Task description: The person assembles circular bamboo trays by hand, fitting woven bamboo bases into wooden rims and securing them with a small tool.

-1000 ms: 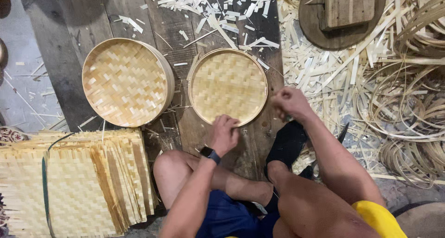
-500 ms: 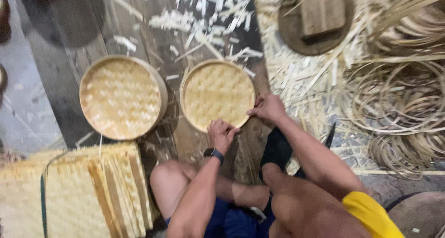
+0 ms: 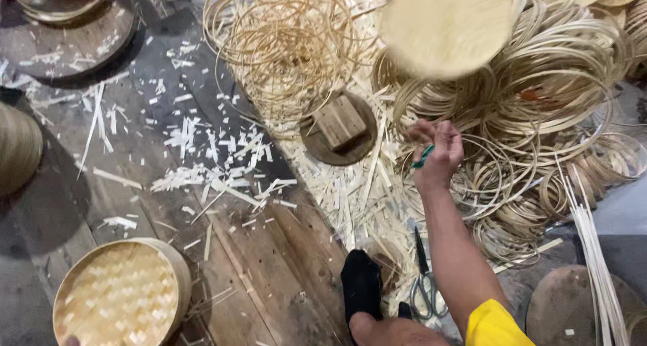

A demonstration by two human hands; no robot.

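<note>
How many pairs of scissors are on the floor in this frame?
1. The scissors lie on the floor among bamboo scraps, between the black-socked foot and the outstretched right arm, below the right hand. More could be buried under the strip pile.

— What lies on the plank floor [image 3: 269,265]?
— Bamboo offcuts [image 3: 216,164], scattered. Scissors [image 3: 423,285] beside a black-socked foot [image 3: 362,285].
— Elsewhere?
— Woven round tray [image 3: 121,295] lower left; wooden block [image 3: 339,121] on a round board; coiled bamboo hoops [image 3: 539,164] piled right.

Woven tray [image 3: 120,297] left of foot [image 3: 362,286]; scissors [image 3: 423,281] right.
</note>
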